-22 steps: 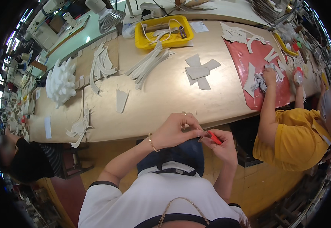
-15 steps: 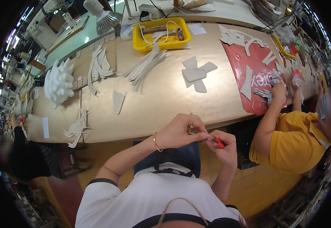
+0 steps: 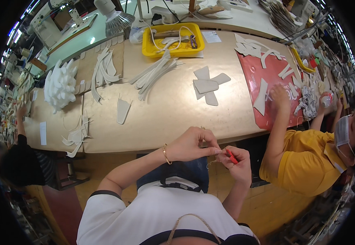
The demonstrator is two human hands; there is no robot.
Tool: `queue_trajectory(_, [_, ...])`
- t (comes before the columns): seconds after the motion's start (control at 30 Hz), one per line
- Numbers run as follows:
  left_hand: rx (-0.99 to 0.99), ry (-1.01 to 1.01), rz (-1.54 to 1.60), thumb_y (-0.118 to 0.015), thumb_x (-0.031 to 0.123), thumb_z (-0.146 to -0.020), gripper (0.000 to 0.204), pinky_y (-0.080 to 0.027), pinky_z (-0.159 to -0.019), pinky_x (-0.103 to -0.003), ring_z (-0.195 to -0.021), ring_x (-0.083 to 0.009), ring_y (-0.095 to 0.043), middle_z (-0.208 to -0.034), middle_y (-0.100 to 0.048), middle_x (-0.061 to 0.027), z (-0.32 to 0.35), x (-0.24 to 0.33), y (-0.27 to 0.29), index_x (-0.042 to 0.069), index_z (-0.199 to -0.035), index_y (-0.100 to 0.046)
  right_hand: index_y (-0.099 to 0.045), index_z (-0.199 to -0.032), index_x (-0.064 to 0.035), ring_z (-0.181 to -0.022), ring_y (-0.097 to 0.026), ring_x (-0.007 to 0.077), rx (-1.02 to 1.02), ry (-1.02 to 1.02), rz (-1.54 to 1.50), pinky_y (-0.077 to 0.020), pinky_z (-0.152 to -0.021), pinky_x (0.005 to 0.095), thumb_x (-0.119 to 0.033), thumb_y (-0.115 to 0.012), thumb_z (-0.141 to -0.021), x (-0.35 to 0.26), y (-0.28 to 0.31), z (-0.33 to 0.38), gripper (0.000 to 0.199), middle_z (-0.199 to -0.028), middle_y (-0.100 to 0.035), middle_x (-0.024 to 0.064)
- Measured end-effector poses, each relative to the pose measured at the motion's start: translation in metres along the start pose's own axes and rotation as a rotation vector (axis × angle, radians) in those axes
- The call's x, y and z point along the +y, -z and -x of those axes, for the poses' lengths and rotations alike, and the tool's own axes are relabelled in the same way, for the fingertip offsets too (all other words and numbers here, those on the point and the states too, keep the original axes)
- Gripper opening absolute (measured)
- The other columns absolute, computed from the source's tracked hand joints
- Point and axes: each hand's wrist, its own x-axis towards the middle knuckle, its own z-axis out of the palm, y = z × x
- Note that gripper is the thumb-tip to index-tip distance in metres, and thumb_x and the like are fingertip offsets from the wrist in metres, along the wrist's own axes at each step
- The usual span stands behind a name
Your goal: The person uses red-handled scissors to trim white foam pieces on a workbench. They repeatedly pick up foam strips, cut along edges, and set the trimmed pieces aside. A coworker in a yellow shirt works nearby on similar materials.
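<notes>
My left hand (image 3: 189,145) is closed in a pinch in front of the table's near edge; what is between its fingertips is too small to make out. Right beside it, my right hand (image 3: 239,164) is wrapped round a small red tool (image 3: 232,157), whose working end is hidden by the fingers. A thin pale thread (image 3: 211,163) dangles below the meeting fingertips. Beyond the hands, a fanned stack of light grey cut pieces (image 3: 206,85) lies on the brown-covered table (image 3: 165,118). One tapered piece (image 3: 123,111) lies farther left, with thread ends at its top.
Bundles of pale strips (image 3: 155,75) lie near a yellow tray (image 3: 173,53). A white pile (image 3: 61,87) and more strips (image 3: 79,134) are at left. On the right, a co-worker in yellow (image 3: 304,159) reaches over a red sheet (image 3: 261,116) with cut pieces.
The view has shifted slightly. My hands stay together, and the thread now shows hanging beneath them. The co-worker's near hand has moved left across the red sheet, away from the grey bundle.
</notes>
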Motion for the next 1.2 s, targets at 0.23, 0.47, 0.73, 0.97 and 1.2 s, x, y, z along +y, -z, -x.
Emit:
queue_trajectory(0.23, [0.501,-0.303,-0.724,-0.073,0.018,-0.086,0.016,-0.05,-0.073,-0.033,-0.082,-0.0256,-0.063,-0.101,-0.068,-0.0093,-0.064,-0.061,0.051,0.006,-0.097,-0.071,-0.065,-0.096,0.0046,-0.08,-0.06,0.0142,-0.067,-0.103,0.138,-0.0467,-0.075,0.025,-0.001,-0.066,-0.088,0.0,0.003,-0.006,0.01,-0.09,-0.065,0.0077])
queue_trajectory(0.47, [0.268,-0.128,-1.076,-0.067,0.022,-0.09,0.022,-0.053,-0.082,-0.042,-0.092,-0.0291,-0.066,-0.117,-0.064,-0.0087,-0.119,-0.117,0.102,0.006,-0.105,-0.068,-0.06,-0.097,-0.0002,-0.095,-0.064,0.037,0.09,0.189,0.986,-0.0512,-0.08,0.044,-0.01,-0.063,-0.087,0.035,-0.01,-0.081,0.014,-0.13,-0.059,0.0152])
queue_trajectory(0.73, [0.531,-0.105,-0.639,-0.063,0.019,-0.094,0.021,-0.055,-0.074,-0.034,-0.079,-0.0237,-0.07,-0.091,-0.071,-0.0139,-0.127,-0.115,0.121,0.0,-0.1,-0.071,-0.059,-0.1,-0.0023,-0.107,-0.062,0.0374,0.009,0.101,1.186,-0.0524,-0.087,0.0458,-0.009,-0.062,-0.082,0.044,-0.026,-0.165,0.019,-0.147,-0.049,0.0109])
queue_trajectory(0.97, [0.986,-0.364,-0.507,-0.063,0.011,-0.093,0.013,-0.054,-0.075,-0.038,-0.081,-0.0288,-0.069,-0.097,-0.073,-0.0134,-0.055,-0.096,0.119,0.001,-0.099,-0.069,-0.065,-0.108,0.0034,-0.108,-0.065,0.027,-0.039,0.171,0.659,-0.0515,-0.083,0.0373,-0.011,-0.061,-0.092,0.057,0.003,-0.17,0.022,-0.14,-0.057,0.0121])
queue_trajectory(1.2, [0.378,-0.247,-1.205,-0.07,0.019,-0.088,0.031,-0.041,-0.104,-0.044,-0.122,-0.0244,-0.059,-0.134,-0.061,-0.0069,0.107,-0.119,0.04,0.011,-0.118,-0.067,-0.054,-0.081,-0.0051,-0.057,-0.057,0.0198,-0.004,0.432,-0.458,-0.0403,-0.05,0.0295,-0.001,-0.072,-0.083,0.061,0.059,0.003,0.018,-0.074,-0.062,0.0123])
